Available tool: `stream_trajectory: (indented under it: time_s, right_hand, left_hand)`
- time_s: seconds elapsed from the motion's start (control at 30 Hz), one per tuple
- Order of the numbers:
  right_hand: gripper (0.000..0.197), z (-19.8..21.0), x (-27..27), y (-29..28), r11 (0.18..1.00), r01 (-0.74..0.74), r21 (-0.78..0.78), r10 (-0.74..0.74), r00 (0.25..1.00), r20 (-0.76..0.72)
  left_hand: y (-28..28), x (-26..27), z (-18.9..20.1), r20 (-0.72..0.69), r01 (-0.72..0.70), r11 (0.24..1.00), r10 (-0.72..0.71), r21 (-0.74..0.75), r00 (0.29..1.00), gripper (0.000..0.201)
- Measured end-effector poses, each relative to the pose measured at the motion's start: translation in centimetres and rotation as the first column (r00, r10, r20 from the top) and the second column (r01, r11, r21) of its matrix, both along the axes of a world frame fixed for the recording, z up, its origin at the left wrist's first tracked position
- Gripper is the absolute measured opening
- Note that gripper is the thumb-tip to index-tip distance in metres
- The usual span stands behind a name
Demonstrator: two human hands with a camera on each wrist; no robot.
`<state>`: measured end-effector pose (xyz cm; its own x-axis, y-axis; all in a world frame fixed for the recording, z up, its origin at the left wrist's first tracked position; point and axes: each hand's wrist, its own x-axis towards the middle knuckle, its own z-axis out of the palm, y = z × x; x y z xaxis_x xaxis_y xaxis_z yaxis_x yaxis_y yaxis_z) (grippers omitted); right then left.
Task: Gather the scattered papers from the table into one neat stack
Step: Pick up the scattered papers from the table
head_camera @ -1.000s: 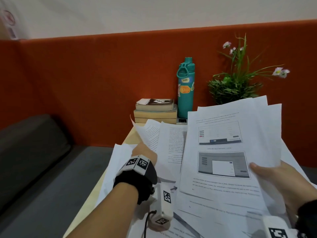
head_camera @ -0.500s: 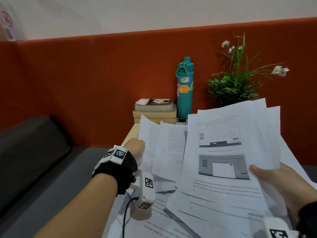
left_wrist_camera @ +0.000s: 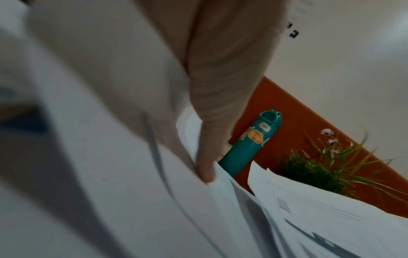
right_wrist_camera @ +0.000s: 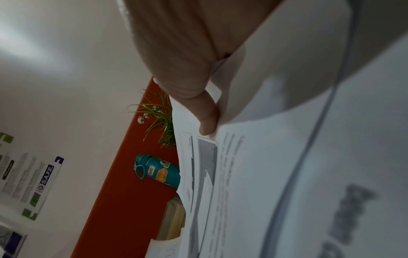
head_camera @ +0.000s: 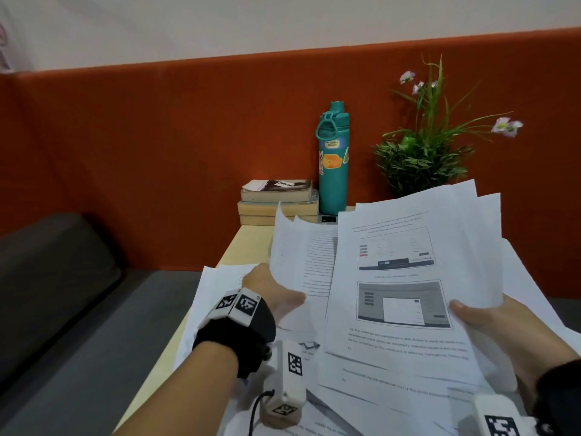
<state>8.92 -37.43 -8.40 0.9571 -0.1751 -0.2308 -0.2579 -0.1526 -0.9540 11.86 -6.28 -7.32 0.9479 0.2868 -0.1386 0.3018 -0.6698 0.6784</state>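
- Above the near end of the wooden table [head_camera: 251, 243], most of the papers are already off the surface: the right hand [head_camera: 503, 328] holds a loose, fanned bundle of printed sheets [head_camera: 402, 278], tilted up toward the person, the thumb lying on top of the front page.
- From the right wrist view, the thumb [right_wrist_camera: 207, 120] presses on the front page and the sheets are pinched against the hand; the other fingers sit behind the paper and cannot be seen.
- The left hand [head_camera: 270, 294] grips a second, smaller group of text pages [head_camera: 301, 253] just beside the bundle, with the thumb [left_wrist_camera: 207, 165] on the near face and the fingers hidden behind the sheets.
- Under the left forearm, at least one white sheet [head_camera: 217, 287] lies flat on the table, hanging partly over its left edge; more pages spread below the lifted bundle.
- By this judgement the gathering is well along but not finished: the two held groups must be merged and the flat sheets picked up.
- Corners stick out at different angles, so the edges are not yet squared into a neat stack.
- At the far end stand a teal water bottle [head_camera: 333, 158], stacked books [head_camera: 276, 199] and a potted plant [head_camera: 421, 158].
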Motion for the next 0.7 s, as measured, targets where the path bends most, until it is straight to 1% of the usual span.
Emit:
stream_trajectory:
  time_s: [0.07,0.13,0.17,0.23,0.3,0.37,0.43,0.5,0.53,0.6,0.63,0.7]
  right_hand:
    - [0.033,0.0,0.2,0.0,1.0,0.004,0.003,-0.004,1.0,0.001]
    - [0.034,-0.1,0.2,-0.2,1.0,0.02,0.009,-0.02,1.0,0.004]
    - [0.034,-0.2,0.2,-0.4,0.999,0.029,0.017,-0.029,1.0,0.01]
    - [0.033,-0.2,0.1,-0.5,0.999,0.042,0.026,-0.042,0.999,0.014]
    - [0.034,-0.2,0.1,-0.5,0.998,0.049,0.029,-0.049,0.999,0.013]
    - [0.035,0.0,0.0,-0.4,0.998,0.061,0.026,-0.061,0.998,0.011]
    - [0.038,0.1,0.1,-0.2,0.997,0.075,0.015,-0.076,0.997,0.02]
    - [0.039,0.3,0.0,0.2,0.995,0.096,0.029,-0.097,0.995,0.023]
    - [0.039,0.5,0.0,0.5,0.995,0.096,0.039,-0.097,0.995,0.031]
    - [0.04,0.9,0.0,1.3,0.994,0.09,0.069,-0.093,0.995,0.047]
    - [0.041,1.1,0.0,1.7,0.994,0.077,0.083,-0.082,0.995,0.055]
    - [0.035,1.9,-0.1,2.9,0.991,0.018,0.133,-0.028,0.997,0.075]
  left_hand:
    - [0.2,0.1,-0.4,-0.018,-0.019,0.999,0.018,-0.051,1.0,0.041]
    - [1.0,0.3,0.4,0.005,-0.083,0.982,0.085,-0.167,0.996,0.046]
    - [1.5,0.3,0.9,0.04,-0.105,0.968,0.117,-0.226,0.992,0.043]
    - [2.7,-0.1,2.2,0.124,-0.12,0.958,0.157,-0.261,0.98,0.031]
    - [4.1,-0.5,3.8,0.246,-0.122,0.949,0.197,-0.29,0.949,0.027]
    - [5.7,-1.1,5.7,0.363,-0.129,0.939,0.248,-0.32,0.898,0.023]
    - [7.1,-1.9,7.9,0.424,-0.143,0.913,0.31,-0.382,0.851,0.026]
    - [8.0,-2.6,9.7,0.452,-0.125,0.875,0.358,-0.468,0.817,0.031]
    - [8.0,-2.9,10.2,0.451,-0.102,0.857,0.363,-0.505,0.816,0.031]
    - [6.9,-3.2,10.0,0.417,-0.062,0.833,0.337,-0.55,0.844,0.027]
    - [5.7,-3.4,9.3,0.381,-0.053,0.829,0.312,-0.556,0.87,0.025]
    - [3.6,-3.3,6.9,0.306,-0.053,0.834,0.26,-0.55,0.916,0.025]
